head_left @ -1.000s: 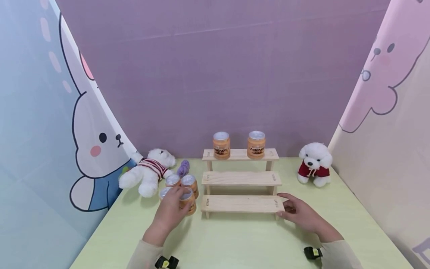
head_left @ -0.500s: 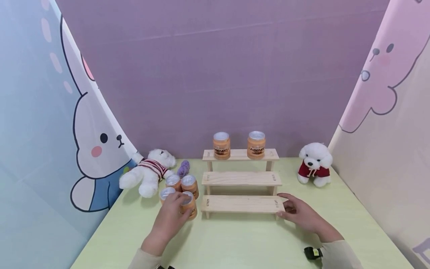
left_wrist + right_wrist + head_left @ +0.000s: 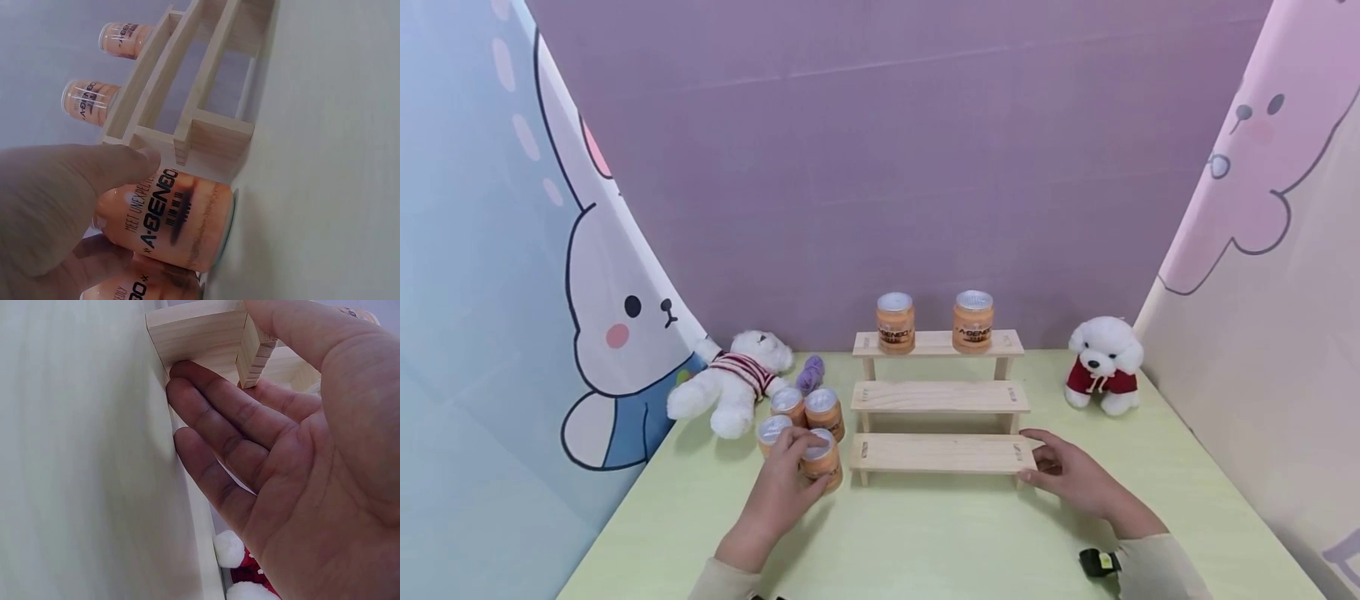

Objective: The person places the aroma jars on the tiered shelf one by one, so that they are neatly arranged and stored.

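Observation:
My left hand [image 3: 782,483] holds an orange can [image 3: 822,462], thumb on the near side and fingers round the back. In the left wrist view this can [image 3: 178,219] has its base close to the table, beside a second can [image 3: 144,284]. Behind the hand stand more orange cans [image 3: 824,412] with silvery lids, bunched together. My right hand [image 3: 1075,479] grips the right end of the lowest step of a three-step wooden shelf [image 3: 940,454]. Thumb in front and index finger behind straddle the board; the other fingers [image 3: 212,412] reach under it by the leg.
Two orange cans [image 3: 896,323] stand apart on the top step. A white plush bear [image 3: 730,387] in a striped top lies at the left, near a purple bundle [image 3: 810,375]. A white plush dog [image 3: 1103,367] in red sits at the right. Curtain-like walls [image 3: 880,167] surround the table.
The can in my left hand has shifted slightly toward me and right, a little away from the bunch. My right hand has stayed at the shelf's end.

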Demonstrator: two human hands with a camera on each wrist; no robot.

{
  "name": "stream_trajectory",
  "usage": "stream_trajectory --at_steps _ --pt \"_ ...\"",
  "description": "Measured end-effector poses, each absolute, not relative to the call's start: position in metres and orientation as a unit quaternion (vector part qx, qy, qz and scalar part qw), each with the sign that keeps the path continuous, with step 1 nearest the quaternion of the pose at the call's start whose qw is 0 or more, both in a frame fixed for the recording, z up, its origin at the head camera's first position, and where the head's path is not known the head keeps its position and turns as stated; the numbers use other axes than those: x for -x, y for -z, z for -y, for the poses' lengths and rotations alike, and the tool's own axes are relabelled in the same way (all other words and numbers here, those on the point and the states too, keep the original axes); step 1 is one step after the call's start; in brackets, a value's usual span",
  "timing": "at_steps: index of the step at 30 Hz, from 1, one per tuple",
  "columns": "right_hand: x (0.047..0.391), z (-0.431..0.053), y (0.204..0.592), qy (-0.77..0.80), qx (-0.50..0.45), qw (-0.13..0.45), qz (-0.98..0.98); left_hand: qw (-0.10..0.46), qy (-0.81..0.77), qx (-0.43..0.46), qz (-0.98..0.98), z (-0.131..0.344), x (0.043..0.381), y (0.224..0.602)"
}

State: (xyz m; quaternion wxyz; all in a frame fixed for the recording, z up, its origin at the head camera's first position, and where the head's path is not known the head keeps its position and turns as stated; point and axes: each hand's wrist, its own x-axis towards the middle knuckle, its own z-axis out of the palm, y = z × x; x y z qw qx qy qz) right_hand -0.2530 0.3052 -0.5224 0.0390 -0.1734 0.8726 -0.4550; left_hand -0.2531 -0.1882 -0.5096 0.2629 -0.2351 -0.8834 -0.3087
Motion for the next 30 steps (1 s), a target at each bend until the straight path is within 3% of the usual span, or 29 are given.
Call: stream_trajectory --at_steps 12,30 --pt "0.254 -0.304 0.524 0.461 0.171 0.044 -0.869 0.256 0.339 0.219 0.879 0.190 0.253 0.516" --pt "0.252 -0.303 0.521 0.469 0.166 0.048 -0.866 0.163 0.452 0.246 0.842 0.192 0.261 0.533"
